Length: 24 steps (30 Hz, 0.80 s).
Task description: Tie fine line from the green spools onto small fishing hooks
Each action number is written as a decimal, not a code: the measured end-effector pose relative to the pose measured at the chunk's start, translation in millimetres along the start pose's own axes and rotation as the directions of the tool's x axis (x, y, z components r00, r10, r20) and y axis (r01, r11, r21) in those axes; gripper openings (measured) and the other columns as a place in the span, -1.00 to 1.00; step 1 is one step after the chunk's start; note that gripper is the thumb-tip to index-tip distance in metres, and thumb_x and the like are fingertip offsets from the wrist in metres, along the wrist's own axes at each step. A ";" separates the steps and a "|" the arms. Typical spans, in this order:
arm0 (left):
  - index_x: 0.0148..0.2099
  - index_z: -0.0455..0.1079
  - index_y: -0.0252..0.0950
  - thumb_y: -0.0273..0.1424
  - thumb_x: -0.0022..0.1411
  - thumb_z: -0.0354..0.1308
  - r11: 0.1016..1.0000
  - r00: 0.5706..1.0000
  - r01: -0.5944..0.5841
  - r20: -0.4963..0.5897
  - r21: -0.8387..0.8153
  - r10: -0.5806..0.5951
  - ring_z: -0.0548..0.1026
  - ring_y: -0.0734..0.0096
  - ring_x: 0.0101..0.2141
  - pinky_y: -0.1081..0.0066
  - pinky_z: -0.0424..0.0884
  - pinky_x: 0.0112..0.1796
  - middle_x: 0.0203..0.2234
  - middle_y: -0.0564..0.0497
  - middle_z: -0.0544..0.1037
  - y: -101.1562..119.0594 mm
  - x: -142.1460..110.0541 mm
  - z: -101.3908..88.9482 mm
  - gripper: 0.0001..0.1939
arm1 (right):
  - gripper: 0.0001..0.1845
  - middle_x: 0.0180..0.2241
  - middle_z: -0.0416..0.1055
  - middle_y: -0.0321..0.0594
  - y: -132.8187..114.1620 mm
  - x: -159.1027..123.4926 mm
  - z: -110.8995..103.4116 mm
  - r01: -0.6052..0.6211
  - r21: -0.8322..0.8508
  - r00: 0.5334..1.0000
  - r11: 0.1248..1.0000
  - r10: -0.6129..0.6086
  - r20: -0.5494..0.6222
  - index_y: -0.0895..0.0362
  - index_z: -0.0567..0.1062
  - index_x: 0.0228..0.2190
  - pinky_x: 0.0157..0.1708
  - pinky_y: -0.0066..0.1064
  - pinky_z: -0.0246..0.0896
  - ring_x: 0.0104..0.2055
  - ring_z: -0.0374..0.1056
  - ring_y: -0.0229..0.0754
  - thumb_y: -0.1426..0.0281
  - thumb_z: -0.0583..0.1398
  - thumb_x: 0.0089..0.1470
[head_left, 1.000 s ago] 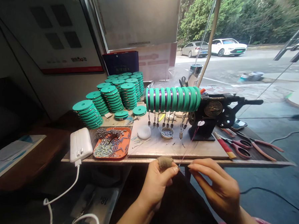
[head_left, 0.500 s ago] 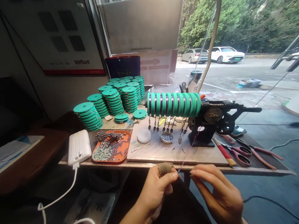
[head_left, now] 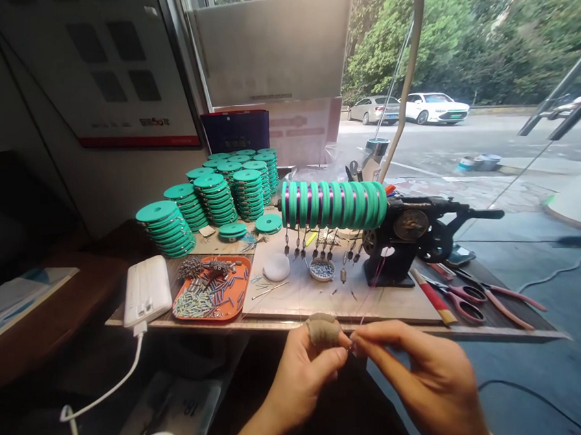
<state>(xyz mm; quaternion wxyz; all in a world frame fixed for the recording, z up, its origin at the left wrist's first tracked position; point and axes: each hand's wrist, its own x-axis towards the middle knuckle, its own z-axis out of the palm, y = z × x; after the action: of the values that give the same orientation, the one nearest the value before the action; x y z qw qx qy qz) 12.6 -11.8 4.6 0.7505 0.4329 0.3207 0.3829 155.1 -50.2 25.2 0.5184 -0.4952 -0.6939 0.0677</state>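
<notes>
My left hand [head_left: 314, 365], with a tan wrap around its index finger, pinches the end of a thin purple fishing line [head_left: 370, 298] just past the table's front edge. The fingertips of my right hand [head_left: 420, 366] are pinched on the line as well, close against the left ones. A tiny bit at the fingertips is too small to make out. From the hands the line runs up toward a black hand-cranked winder [head_left: 410, 227]. On its shaft sits a row of green spools [head_left: 333, 203] wound with purple line, and small metal weights [head_left: 343, 275] dangle below.
Stacks of green spools [head_left: 164, 211] stand at the back left. An orange tray [head_left: 236, 305] of small parts, a white power bank [head_left: 147, 290] and a small bowl of beads [head_left: 322, 270] are on the table. Scissors [head_left: 465, 299] and pliers [head_left: 512, 306] lie at the right.
My right hand has moved left, so its fingertips now meet the left hand's at the line. The view has shifted slightly.
</notes>
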 end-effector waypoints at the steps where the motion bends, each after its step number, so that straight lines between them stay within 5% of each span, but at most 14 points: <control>1: -0.41 0.40 -0.38 -0.33 -0.11 0.30 1.000 1.000 0.009 -0.007 0.005 -0.009 0.16 0.64 -0.59 0.59 0.05 -0.58 -0.59 0.10 0.31 1.0 -0.3 0.1 -0.77 | -0.91 -0.51 0.51 -0.30 0.0 3.9 -2.6 0.033 -0.054 0.999 0.998 -0.033 0.004 0.10 0.47 -0.41 -0.51 -0.58 0.34 -0.52 0.44 -0.28 0.51 0.17 0.02; 7: -0.44 0.39 -0.37 -0.34 -0.13 0.32 1.000 0.999 0.023 -0.023 -0.003 -0.023 0.17 0.64 -0.58 0.59 0.10 -0.54 -0.61 0.11 0.31 2.7 0.5 1.7 -0.76 | -0.71 -0.48 0.51 -0.11 1.7 12.8 -10.4 0.357 -0.357 0.934 0.863 -0.340 0.114 0.21 0.53 -0.40 -0.46 -0.46 0.35 -0.47 0.43 -0.22 0.50 0.01 0.14; 24: -0.43 0.39 -0.39 -0.42 -0.07 0.29 0.997 0.997 -0.079 0.005 -0.005 0.079 0.27 0.59 -0.50 0.56 0.20 -0.42 -0.55 0.09 0.36 0.6 1.9 1.1 -0.84 | -0.70 -0.49 0.48 -0.09 4.3 5.9 -8.3 0.460 -0.378 0.887 0.803 -0.427 0.172 0.27 0.50 -0.39 -0.46 -0.41 0.29 -0.46 0.38 -0.20 0.52 -0.02 0.17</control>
<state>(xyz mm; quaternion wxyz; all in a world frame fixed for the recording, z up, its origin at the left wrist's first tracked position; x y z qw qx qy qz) 14.3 -10.5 5.3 0.7365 0.4444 0.3006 0.4121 164.4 -47.1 30.3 0.3769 -0.4131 -0.8087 -0.1824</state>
